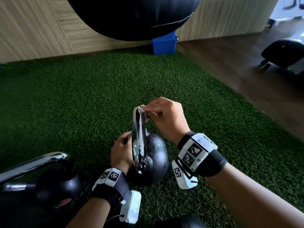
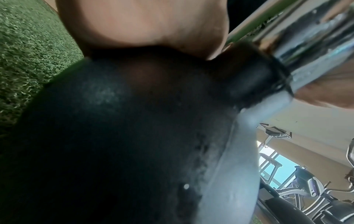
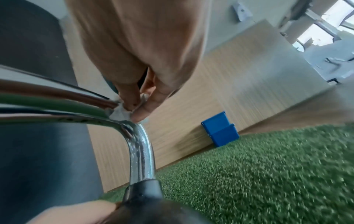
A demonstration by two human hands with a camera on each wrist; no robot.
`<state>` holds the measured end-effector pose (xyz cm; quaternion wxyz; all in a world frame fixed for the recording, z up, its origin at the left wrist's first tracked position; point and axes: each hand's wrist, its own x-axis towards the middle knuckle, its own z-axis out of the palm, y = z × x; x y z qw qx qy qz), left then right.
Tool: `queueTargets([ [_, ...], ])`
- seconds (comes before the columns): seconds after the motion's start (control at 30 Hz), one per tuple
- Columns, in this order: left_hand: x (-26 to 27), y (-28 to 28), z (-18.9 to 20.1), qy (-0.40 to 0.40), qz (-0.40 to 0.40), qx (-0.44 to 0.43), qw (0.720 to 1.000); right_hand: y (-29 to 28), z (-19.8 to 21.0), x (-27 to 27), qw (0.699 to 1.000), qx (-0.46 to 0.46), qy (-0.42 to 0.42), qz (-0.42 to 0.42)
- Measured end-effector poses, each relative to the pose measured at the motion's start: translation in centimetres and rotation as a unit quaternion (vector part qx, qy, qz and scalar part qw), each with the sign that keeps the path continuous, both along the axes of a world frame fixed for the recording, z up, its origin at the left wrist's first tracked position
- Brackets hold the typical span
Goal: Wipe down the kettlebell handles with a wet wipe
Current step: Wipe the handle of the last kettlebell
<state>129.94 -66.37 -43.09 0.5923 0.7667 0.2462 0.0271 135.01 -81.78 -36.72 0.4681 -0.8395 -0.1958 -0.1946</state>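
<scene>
A black kettlebell (image 1: 156, 160) stands on green turf, its chrome handle (image 1: 139, 140) running away from me. At the handle's far bend my right hand (image 1: 155, 111) pinches a crumpled white wet wipe (image 1: 142, 110) against the metal; the right wrist view shows the wipe (image 3: 120, 112) squeezed between thumb and fingers on the chrome bend (image 3: 141, 151). My left hand (image 1: 120, 150) grips the kettlebell at its left side by the handle's base. In the left wrist view the palm (image 2: 153, 27) lies on the black ball (image 2: 114, 136). A second kettlebell (image 1: 54, 180) sits at lower left.
A large black exercise ball (image 1: 131, 15) looms against the wooden wall ahead, with a blue box (image 1: 163, 45) beneath it. Dark wood floor and a gym machine (image 1: 283, 55) lie to the right. Turf (image 1: 74, 96) spreads around the kettlebells.
</scene>
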Motion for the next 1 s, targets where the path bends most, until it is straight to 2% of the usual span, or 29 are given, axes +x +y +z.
queueTargets([
  [0.1, -0.2, -0.1, 0.5, -0.002, -0.021, 0.023, 1.0, -0.6, 0.9, -0.3, 0.999, -0.029, -0.029, 0.026],
  [0.33, 0.3, 0.7, -0.8, 0.01, -0.034, 0.063, 0.997, -1.6, 3.0, -2.0, 0.995, -0.049, -0.002, 0.091],
  [0.4, 0.3, 0.6, -0.8, 0.004, -0.048, 0.062, 0.997, -2.3, 3.0, -3.5, 0.99, -0.043, 0.031, 0.13],
  [0.57, 0.4, 0.7, -0.8, 0.002, -0.051, 0.07, 0.996, -2.9, 3.5, -4.0, 0.964, 0.047, 0.197, 0.174],
  [0.87, 0.3, 0.8, -1.2, -0.002, -0.05, 0.07, 0.996, -3.5, 0.8, -6.2, 0.914, 0.126, 0.301, 0.242],
  [1.0, 0.2, 0.8, -1.1, 0.0, -0.053, 0.072, 0.996, -3.6, -0.4, -7.0, 0.91, 0.071, 0.316, 0.258],
])
